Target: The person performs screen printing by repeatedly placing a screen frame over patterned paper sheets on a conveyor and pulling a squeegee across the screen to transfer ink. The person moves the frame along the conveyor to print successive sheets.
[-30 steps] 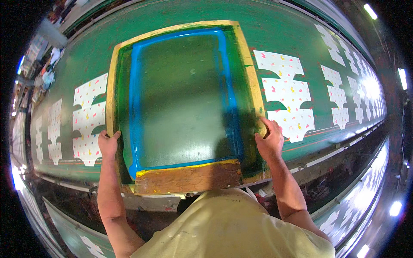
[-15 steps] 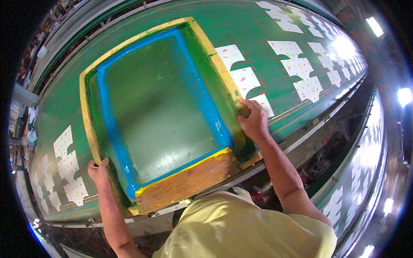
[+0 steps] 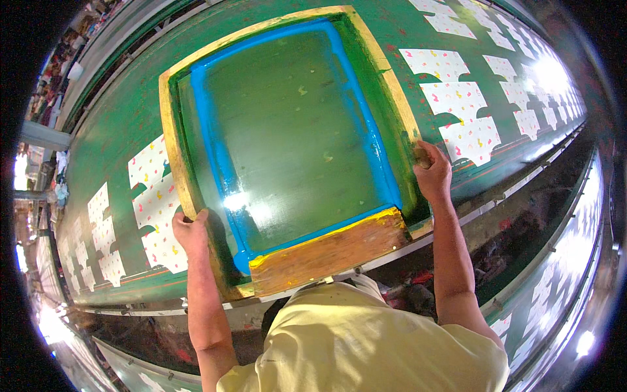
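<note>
A screen-printing frame [image 3: 173, 147] with yellowish wooden sides lies over the long green table in front of me. Its dark green mesh [image 3: 287, 130] is bordered by a blue band [image 3: 356, 91]. Along the near side rests a brown wooden board [image 3: 333, 251] with a yellow upper edge. My left hand [image 3: 191, 232] grips the frame's left rail near its lower end, thumb on top. On the right rail, my right hand [image 3: 434, 175] is closed round the wood. Whatever lies directly under the frame is mostly hidden.
White printed fabric cut-outs [image 3: 467, 124] lie in rows to the right on the green table [image 3: 385, 32]. More printed cut-outs [image 3: 153, 209] lie to the left, one reaching the frame's edge. Behind me at right stands another table [image 3: 555, 261] with similar pieces.
The frame has shifted to the right along the table with both hands on it. A printed cut-out column now shows beside its left rail.
</note>
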Demonstrator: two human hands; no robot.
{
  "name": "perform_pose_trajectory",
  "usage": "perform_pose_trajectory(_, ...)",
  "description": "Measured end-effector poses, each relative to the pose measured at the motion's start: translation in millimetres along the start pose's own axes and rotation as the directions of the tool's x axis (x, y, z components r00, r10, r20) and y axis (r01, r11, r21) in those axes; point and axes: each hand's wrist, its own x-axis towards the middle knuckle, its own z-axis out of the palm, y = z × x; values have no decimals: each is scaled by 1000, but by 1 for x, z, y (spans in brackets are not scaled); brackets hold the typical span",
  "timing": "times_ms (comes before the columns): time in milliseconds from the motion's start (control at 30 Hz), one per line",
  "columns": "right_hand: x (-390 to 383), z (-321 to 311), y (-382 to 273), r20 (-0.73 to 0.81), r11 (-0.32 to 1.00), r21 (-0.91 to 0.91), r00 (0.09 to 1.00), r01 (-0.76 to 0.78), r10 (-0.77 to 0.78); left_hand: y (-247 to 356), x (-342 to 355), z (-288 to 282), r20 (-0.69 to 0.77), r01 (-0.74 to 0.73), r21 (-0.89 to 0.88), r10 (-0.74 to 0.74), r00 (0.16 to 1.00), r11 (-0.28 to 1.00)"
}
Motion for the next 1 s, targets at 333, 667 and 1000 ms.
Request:
perform_pose_trajectory(333,23,-24,35,23,998,-6,997,70,-70,20,-26,30,-57,-13,177,23,998,984)
perform_pose_trajectory(667,32,-29,50,35,995,-15,995,94,-93,12,-27,41,-55,-38,145,47,997,989)
perform_pose_trajectory(1000,32,-26,51,68,986,-104,990,133,-126,20,-29,48,-34,7,326,4,999,945)
